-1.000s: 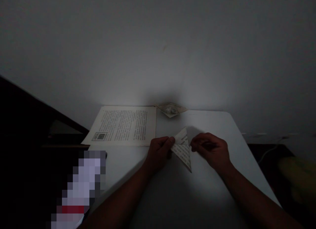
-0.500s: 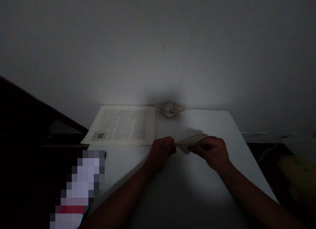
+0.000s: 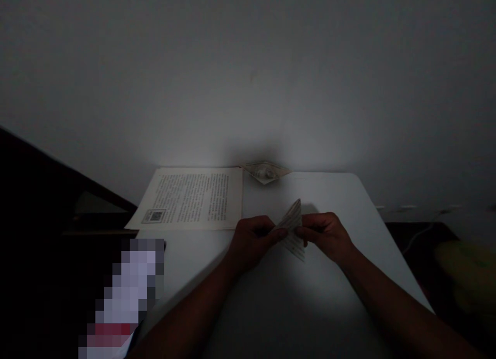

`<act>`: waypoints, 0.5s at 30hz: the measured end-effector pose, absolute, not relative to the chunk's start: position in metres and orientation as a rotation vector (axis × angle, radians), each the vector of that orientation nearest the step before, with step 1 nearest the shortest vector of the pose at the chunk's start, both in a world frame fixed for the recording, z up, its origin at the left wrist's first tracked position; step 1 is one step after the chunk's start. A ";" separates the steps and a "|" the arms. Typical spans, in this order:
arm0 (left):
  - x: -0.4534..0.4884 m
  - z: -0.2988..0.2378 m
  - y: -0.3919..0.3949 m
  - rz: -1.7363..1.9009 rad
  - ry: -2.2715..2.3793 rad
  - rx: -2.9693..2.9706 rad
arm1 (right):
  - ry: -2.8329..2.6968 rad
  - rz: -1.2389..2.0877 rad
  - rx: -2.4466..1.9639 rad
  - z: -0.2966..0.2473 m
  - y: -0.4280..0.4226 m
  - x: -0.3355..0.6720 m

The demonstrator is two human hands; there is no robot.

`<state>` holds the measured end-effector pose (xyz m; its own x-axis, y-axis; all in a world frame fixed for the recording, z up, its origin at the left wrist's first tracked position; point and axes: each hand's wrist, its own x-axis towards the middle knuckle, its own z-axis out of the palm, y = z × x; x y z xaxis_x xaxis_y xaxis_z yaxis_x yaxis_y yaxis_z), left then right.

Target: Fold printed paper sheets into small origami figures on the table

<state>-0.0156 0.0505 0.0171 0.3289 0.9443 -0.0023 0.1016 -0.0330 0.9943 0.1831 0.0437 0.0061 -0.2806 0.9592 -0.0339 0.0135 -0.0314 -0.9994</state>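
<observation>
A folded piece of printed paper (image 3: 293,230) stands tilted just above the white table (image 3: 279,307), in dim light. My left hand (image 3: 251,243) pinches its left edge with thumb and fingers. On the other side, my right hand (image 3: 325,235) grips the paper's right edge, fingers curled. Both hands are close together over the middle of the table.
An open printed booklet (image 3: 191,198) lies at the table's back left. A small folded paper shape (image 3: 266,171) sits against the wall behind my hands. A dark piece of furniture (image 3: 46,204) stands at the left. A blurred patch (image 3: 124,297) covers the lower left.
The folded paper went from an upright triangle to flat between my hands, then tilted up on edge again. My right hand moved in closer to my left.
</observation>
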 end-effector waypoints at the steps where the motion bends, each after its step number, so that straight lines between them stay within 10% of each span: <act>1: -0.016 0.017 0.051 0.909 1.014 1.426 | -1.419 1.422 -1.073 0.006 0.044 0.184; 15: -0.018 0.013 0.052 0.877 0.920 1.471 | -1.585 1.296 -1.098 0.012 0.038 0.175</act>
